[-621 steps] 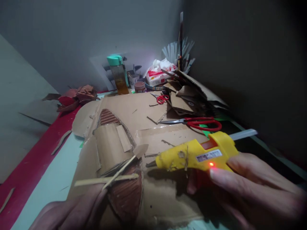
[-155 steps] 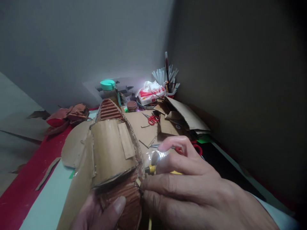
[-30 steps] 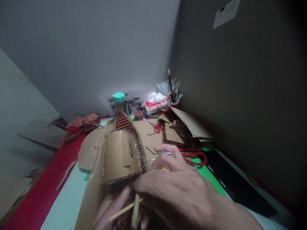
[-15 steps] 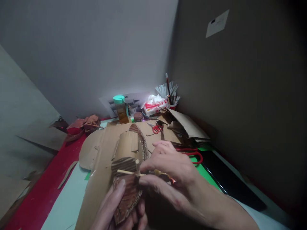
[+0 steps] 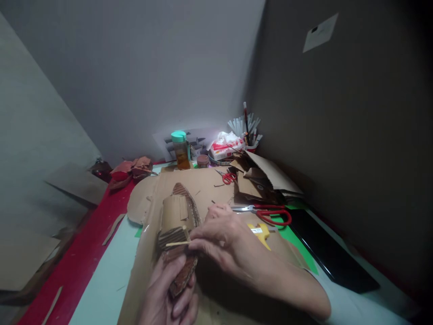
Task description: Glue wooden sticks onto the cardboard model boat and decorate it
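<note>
My left hand (image 5: 172,289) is closed round the near end of a small boat-shaped cardboard model (image 5: 184,277), its thumb pressed on the brown corrugated surface. A rounded cardboard cover (image 5: 173,213) arches over the model's middle, and its far end tapers to a point. With thumb and forefinger together, my right hand (image 5: 223,234) pinches a thin wooden stick (image 5: 176,244) that lies crosswise over the model. A second short stick stands up by the fingertips; whether the two are joined I cannot tell.
Large red-handled scissors (image 5: 270,214) and a yellow glue gun (image 5: 260,234) lie right of my hand. Small scissors (image 5: 229,178) rest farther back on the cardboard sheet (image 5: 209,189). A teal-lidded bottle (image 5: 181,151), tissues (image 5: 225,146) and folded cardboard (image 5: 270,171) stand behind. A black tablet-like slab (image 5: 324,248) lies right.
The view has shifted, so the background sits farther right. My hands and the model have turned slightly, and the glue gun and large scissors show more fully. Both grips stay the same.
</note>
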Demonstrator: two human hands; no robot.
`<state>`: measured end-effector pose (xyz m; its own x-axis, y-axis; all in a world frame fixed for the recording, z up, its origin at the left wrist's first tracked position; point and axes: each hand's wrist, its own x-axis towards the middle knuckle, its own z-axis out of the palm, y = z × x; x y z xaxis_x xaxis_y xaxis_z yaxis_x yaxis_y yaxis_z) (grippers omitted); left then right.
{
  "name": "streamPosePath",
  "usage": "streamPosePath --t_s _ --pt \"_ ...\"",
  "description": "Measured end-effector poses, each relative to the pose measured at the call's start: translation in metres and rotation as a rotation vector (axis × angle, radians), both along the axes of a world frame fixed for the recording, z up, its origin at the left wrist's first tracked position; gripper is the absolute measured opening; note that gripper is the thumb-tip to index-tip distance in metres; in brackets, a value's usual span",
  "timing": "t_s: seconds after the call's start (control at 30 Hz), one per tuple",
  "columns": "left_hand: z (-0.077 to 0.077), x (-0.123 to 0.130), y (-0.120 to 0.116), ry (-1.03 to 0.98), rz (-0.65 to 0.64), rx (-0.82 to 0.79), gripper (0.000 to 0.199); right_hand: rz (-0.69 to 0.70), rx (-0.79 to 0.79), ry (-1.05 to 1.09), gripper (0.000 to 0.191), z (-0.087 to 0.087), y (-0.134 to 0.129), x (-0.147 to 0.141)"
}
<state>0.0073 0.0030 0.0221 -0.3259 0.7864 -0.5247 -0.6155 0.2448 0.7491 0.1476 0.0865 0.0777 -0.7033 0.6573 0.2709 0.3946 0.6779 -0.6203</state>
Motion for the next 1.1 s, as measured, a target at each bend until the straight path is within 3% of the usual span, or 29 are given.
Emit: streamPosePath --t_s 0.27,0.53,0.8,0.93,1.1 --pt "-0.008 -0.004 -0.003 0.086 0.061 -0.158 0.037 0.101 0.032 0.11 0.025 -0.033 0.01 -0.007" --pt "-0.018 -0.006 0.001 0.077 0.036 -0.132 0.039 0.129 0.067 0.15 0.027 -0.045 0.014 -0.011" --pt "-0.001 -0.002 0.002 0.051 0.007 -0.081 0.041 0.09 0.053 0.147 0.02 -0.035 0.014 0.001" --pt "-0.001 -0.002 0.004 0.039 0.01 -0.07 0.033 0.099 0.118 0.174 0.016 -0.027 0.016 0.006" --pt "-0.002 -0.008 0.003 -0.005 0.071 -0.146 0.029 0.025 0.093 0.177 0.015 -0.025 0.018 0.012"
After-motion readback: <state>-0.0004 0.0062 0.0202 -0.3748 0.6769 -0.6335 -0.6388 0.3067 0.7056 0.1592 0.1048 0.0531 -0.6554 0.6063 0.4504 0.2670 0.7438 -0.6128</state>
